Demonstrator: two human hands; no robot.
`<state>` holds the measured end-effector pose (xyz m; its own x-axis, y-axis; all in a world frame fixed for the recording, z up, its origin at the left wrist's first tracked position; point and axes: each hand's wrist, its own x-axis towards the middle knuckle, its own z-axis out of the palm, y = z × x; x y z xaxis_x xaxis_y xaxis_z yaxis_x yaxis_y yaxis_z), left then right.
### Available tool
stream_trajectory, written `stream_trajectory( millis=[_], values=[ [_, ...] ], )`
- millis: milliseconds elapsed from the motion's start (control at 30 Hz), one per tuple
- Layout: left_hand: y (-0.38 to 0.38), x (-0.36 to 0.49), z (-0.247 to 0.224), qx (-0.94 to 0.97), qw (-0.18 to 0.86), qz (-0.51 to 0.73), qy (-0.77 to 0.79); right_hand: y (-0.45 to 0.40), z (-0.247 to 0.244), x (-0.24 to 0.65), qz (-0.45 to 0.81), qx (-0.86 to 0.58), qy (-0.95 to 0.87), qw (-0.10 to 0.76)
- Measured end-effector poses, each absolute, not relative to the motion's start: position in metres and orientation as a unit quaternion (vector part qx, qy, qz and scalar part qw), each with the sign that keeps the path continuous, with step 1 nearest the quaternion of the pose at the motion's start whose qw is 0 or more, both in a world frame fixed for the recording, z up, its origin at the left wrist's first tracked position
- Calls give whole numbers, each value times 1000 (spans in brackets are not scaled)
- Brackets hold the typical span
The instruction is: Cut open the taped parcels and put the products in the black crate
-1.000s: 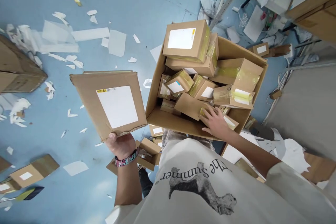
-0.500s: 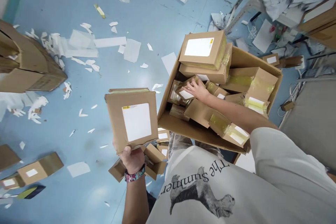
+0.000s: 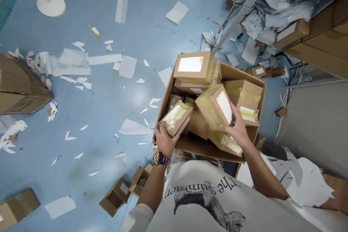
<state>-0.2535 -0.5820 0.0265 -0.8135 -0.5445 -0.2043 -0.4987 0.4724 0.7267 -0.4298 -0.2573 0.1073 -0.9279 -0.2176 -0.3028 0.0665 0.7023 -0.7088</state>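
Note:
A large open carton in front of me is filled with several taped cardboard boxes. At its near left corner my left hand is closed around the end of a small cardboard box wrapped in clear yellowish tape. My right hand grips a bigger cardboard box by its labelled end, thumb below and fingers along the white label. That box is tilted above the others. Another labelled box lies on top of the pile at the far left corner.
Paper scraps litter the blue floor. A brown carton stands at left, and small open boxes lie near my feet. At right are a metal rack with grey bags, and white sheets.
The flat square box has left my left hand, which has moved right to the carton and now holds a small taped box. My right hand has come up from the pile with a labelled box.

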Motion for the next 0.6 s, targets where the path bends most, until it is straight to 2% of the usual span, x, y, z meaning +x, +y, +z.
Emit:
stream_trajectory(
  millis=[133,267,333,400,433,467,600],
  values=[
    [-574,-259,32,292,56,-420,-858,-291,96,-394,-523,-27,801,290],
    [-564,-253,48,254,30,-636,-728,-327,90,-382,-604,-96,654,445],
    [-563,-251,51,288,23,-754,-590,-341,94,-397,-581,-168,608,515],
    [-567,-251,53,352,42,-819,-452,-357,100,-431,-494,-259,626,545],
    [-570,-252,55,385,62,-831,-398,-366,104,-455,-435,-305,661,530],
    [-574,-252,57,412,84,-835,-356,-376,107,-483,-383,-333,721,472],
    [-585,-247,66,460,142,-827,-291,-417,97,-607,-187,-392,883,179]
  ],
)
